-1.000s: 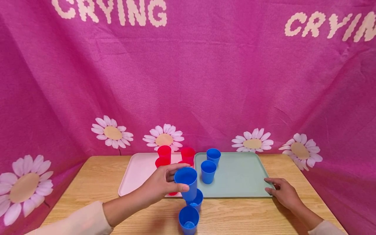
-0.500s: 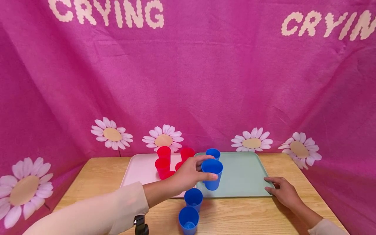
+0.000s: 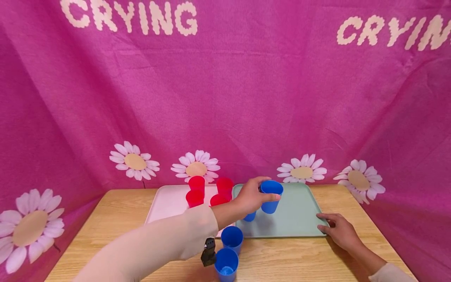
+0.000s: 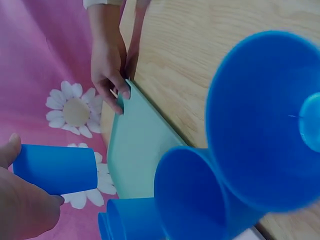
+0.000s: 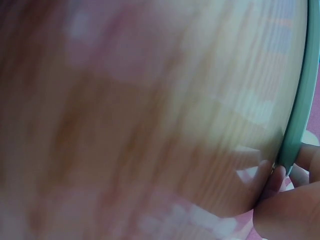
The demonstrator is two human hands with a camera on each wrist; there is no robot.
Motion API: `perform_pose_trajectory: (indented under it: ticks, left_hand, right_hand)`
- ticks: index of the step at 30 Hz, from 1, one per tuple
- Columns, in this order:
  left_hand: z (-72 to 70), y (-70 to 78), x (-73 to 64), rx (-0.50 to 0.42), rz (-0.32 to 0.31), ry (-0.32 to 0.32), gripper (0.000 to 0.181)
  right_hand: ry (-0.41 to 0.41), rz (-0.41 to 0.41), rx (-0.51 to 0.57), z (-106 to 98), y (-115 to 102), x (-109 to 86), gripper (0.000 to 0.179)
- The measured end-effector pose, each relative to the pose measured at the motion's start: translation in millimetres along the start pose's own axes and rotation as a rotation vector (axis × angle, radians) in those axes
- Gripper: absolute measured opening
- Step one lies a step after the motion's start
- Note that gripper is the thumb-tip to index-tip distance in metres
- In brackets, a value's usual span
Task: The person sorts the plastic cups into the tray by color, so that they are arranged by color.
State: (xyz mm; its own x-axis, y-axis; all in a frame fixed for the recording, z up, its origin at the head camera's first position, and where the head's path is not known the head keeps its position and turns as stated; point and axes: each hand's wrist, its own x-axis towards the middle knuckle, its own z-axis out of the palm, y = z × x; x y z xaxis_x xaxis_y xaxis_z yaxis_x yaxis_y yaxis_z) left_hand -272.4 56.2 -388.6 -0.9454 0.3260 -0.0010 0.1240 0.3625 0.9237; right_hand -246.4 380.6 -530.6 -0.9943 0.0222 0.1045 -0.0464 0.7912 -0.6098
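Note:
My left hand (image 3: pixel 251 197) grips a blue plastic cup (image 3: pixel 270 199) by its sides, thumb in front, above the green tray (image 3: pixel 296 229). The held cup (image 4: pixel 55 169) shows on its side in the left wrist view. Behind the left hand a standing blue cup (image 3: pixel 249 216) is mostly hidden on the tray. Two more blue cups stand on the table in front: a farther one (image 3: pixel 231 239) and a nearer one (image 3: pixel 226 264). At the tray's near right corner my right hand (image 3: pixel 340 231) pinches the rim between thumb and fingers, as the right wrist view also shows (image 5: pixel 292 185).
Several red cups (image 3: pixel 195 197) stand on a pink tray (image 3: pixel 165 203) at the left, partly covered by the left sleeve (image 3: pixel 169 239). Both trays lie side by side on a wooden table (image 3: pixel 116 211). A pink flowered cloth (image 3: pixel 225 98) hangs behind the table.
My left hand has carried the blue cup rightward and away from the body, from over the front blue cups to above the green tray. The right hand has stayed at the tray corner.

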Motion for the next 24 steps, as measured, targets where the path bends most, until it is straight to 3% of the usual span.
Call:
perform_pose_trajectory:
  ticks: [6, 10, 16, 24]
  left_hand:
    - [25.1, -2.8, 22.7, 0.010, -0.049, 0.120, 0.065]
    - [42.5, 3.4, 35.8, 0.025, -0.099, 0.214, 0.063]
    - [72.2, 9.6, 47.4, 0.004, -0.176, 0.329, 0.061]
    - [98.5, -2.6, 61.5, -0.037, -0.212, 0.449, 0.057]
  right_hand:
    - [-0.010, 0.007, 0.002, 0, -1, 0.5, 0.041]
    - [-0.007, 0.006, -0.001, -1, -1, -0.1, 0.042]
    - [0.006, -0.013, -0.018, 0, 2, -1.0, 0.041]
    - [-0.014, -0.012, -0.011, -1, 0, -0.3, 0.041]
